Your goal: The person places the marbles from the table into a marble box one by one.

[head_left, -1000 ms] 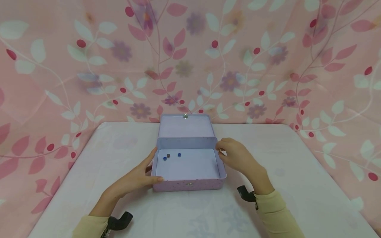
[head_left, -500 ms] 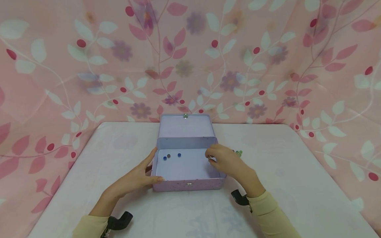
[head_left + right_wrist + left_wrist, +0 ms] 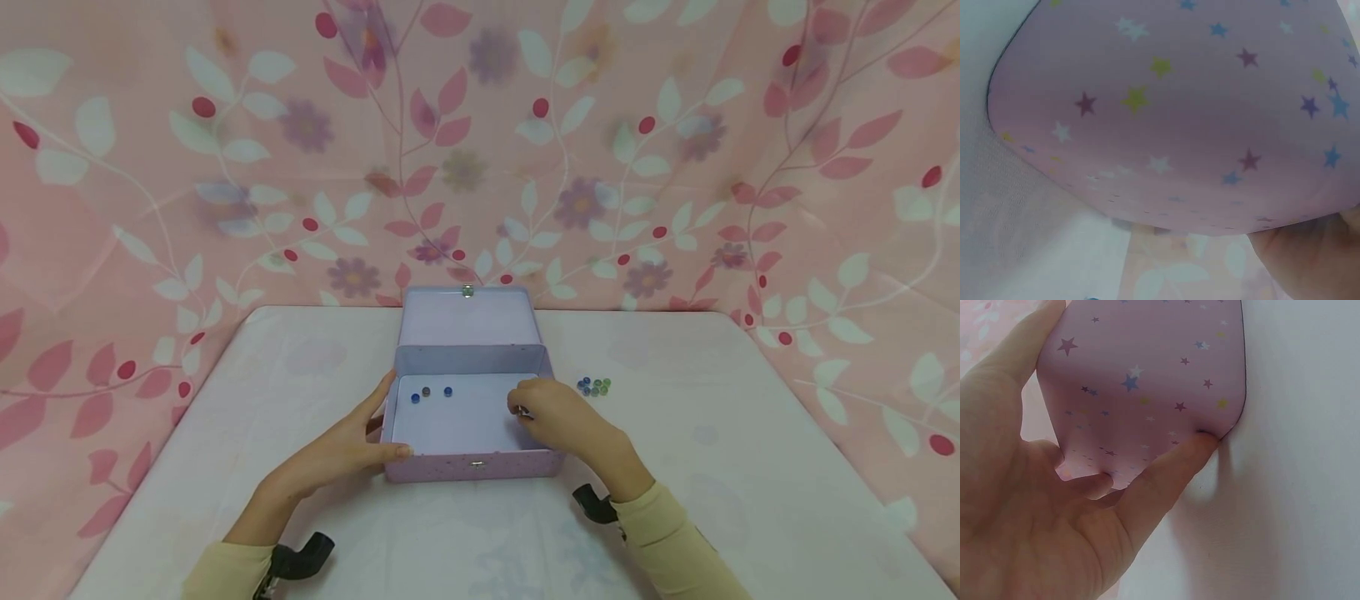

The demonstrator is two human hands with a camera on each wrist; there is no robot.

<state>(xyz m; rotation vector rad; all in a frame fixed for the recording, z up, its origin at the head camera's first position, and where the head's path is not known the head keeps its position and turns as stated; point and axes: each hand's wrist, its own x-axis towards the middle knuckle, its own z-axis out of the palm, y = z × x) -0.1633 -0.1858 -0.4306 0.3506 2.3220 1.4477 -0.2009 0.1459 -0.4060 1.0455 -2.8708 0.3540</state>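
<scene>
1. Box (image 3: pixel 435 469), lilac tin, stood open on the white-covered table (image 3: pixel 420 542). Lid (image 3: pixel 470 318) raised at the far side, inner face toward the near side; metal clasp (image 3: pixel 468 291) at its top edge, catch (image 3: pixel 477 464) on the near wall.
2. Left hand (image 3: pixel 341 450) gripped the left end of the box. Thumb lay over the near left rim corner, index finger reached along to the far left corner. Left wrist view: thumb and fingers spread apart, braced on the starred outer wall.
3. Right hand (image 3: pixel 558 412) was over the right part of the box interior, fingers curled, thumb and fingertips pinched together on a small object (image 3: pixel 523 412). Object partly hidden; its kind could not be told.
4. Three marbles lay on the box floor, far left: blue marble (image 3: pixel 416 398) nearest the left wall, dark marble (image 3: pixel 426 391) just beside it, second blue marble (image 3: pixel 447 392) a little to the right.
5. Blue and green marbles (image 3: pixel 596 391) sat clustered on the table, right of the box, apart from it.
6. Right wrist view: outer wall filled most of the field; hand showed only at lower right, fingertips out of sight.
7. Pink floral cloth (image 3: pixel 480 167) hung beyond the far table edge.
</scene>
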